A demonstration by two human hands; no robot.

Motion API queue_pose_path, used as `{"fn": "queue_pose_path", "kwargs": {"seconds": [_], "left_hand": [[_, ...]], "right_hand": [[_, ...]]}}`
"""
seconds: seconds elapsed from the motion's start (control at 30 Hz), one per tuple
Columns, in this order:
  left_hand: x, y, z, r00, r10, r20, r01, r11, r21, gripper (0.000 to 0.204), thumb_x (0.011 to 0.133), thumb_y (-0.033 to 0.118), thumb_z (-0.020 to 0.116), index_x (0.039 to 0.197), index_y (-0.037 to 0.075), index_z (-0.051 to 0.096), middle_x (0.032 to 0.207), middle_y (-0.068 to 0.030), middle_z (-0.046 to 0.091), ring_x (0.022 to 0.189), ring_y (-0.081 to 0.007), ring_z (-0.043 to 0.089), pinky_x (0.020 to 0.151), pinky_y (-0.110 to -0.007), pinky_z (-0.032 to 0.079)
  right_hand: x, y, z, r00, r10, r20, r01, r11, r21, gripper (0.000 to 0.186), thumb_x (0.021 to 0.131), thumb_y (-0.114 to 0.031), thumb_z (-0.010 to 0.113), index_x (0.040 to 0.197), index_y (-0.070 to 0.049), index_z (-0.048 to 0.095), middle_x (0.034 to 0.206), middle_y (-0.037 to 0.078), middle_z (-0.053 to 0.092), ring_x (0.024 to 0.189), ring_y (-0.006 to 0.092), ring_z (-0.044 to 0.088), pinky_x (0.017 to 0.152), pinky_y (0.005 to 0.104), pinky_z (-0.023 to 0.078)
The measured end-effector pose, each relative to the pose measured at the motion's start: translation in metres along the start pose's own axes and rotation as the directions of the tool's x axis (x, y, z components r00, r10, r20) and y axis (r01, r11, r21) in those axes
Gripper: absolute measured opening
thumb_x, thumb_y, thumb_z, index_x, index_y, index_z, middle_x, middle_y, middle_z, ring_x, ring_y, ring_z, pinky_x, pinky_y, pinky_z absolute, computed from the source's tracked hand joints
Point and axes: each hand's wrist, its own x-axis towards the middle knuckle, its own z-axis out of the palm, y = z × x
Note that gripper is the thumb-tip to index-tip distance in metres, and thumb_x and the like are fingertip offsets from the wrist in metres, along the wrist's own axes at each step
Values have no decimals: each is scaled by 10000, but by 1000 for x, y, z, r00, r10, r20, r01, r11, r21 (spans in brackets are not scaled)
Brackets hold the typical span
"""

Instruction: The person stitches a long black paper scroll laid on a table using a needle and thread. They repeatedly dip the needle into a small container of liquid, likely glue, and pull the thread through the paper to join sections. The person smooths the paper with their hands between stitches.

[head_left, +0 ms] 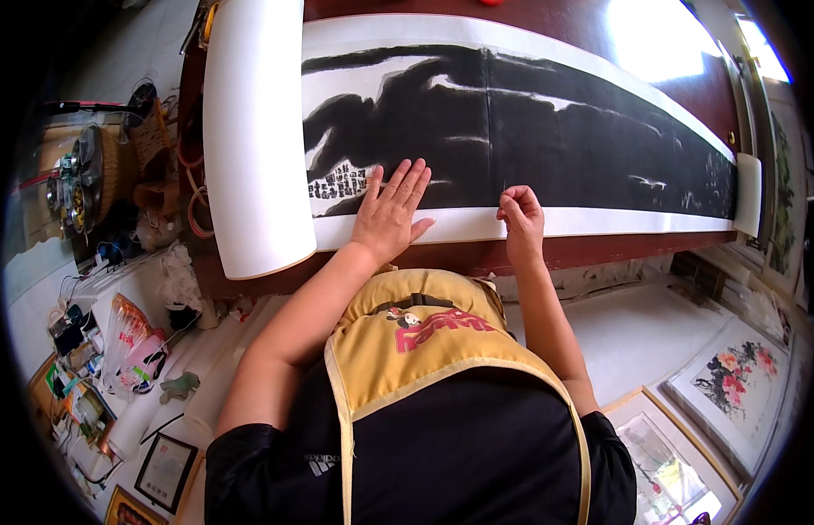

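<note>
In the head view, a long ink painting (582, 131) is spread across a dark red table (582, 24), its black-inked middle bordered by white paper strips. On the left its near part is met by a thick white roll (254, 140), and at the far right end a smaller white roll (748, 197) is seen. The black area is crossed by a thin vertical line.

The left hand (389, 206) is laid palm down on the painting, its fingers extended and nothing grasped, with the thumb placed over the lower white border. The right hand (522, 217) is held near the painting's lower edge, thumb and forefinger pressed together; whether something thin is pinched there, or whether the paper is touched, cannot be told.

A yellow apron (363, 394) is worn over a black shirt (477, 446). At the lower right, a flower picture (735, 385) and a framed picture (665, 464) are seen; at the left, a clear plastic bag (131, 328) is set among clutter.
</note>
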Motion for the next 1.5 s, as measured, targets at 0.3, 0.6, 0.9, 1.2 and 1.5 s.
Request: {"fn": "queue_pose_path", "kwargs": {"seconds": [0.3,0.6,0.9,1.2,1.5], "left_hand": [[-22,5,-5,934,334,-124,-353,823,-444,542,885,152,709,1397,64,554,1320,-125,635,1258,-316,593,1105,-450,448],[-50,-13,-3,984,53,-172,-108,939,-327,475,899,196,708,1331,49,577,1453,-119,520,1403,-319,453,1160,-465,372],[-35,-11,-2,998,16,-59,-24,989,-147,787,917,416,677,1534,25,382,1594,-136,375,1508,-288,306,1258,-505,170],[32,20,6,976,-134,-173,90,967,-240,920,930,523,632,1543,-68,286,1623,-264,263,1546,-382,180,1260,-523,106],[76,3,24,986,-149,-75,148,989,-26,914,936,588,591,1532,-46,309,1650,-258,204,1556,-382,142,1269,-506,76]], "right_hand": [[-18,6,11,999,16,35,-10,986,-166,62,939,-61,679,974,-57,628,863,-27,618,745,55,549,683,217,459],[-16,12,73,998,-24,56,51,836,-546,125,910,-127,714,961,-22,669,829,-5,677,753,56,601,705,223,492],[-16,26,77,1000,-3,-15,-1,968,-250,65,952,-81,683,989,-47,642,855,-26,625,723,58,551,667,215,460],[-26,10,59,984,-26,-175,3,992,-128,46,958,-80,681,976,-86,639,842,-29,623,690,54,547,651,203,446],[-38,1,31,981,-34,-191,14,994,-105,39,964,-76,662,970,-91,626,835,-37,603,690,50,531,647,190,430]]}}
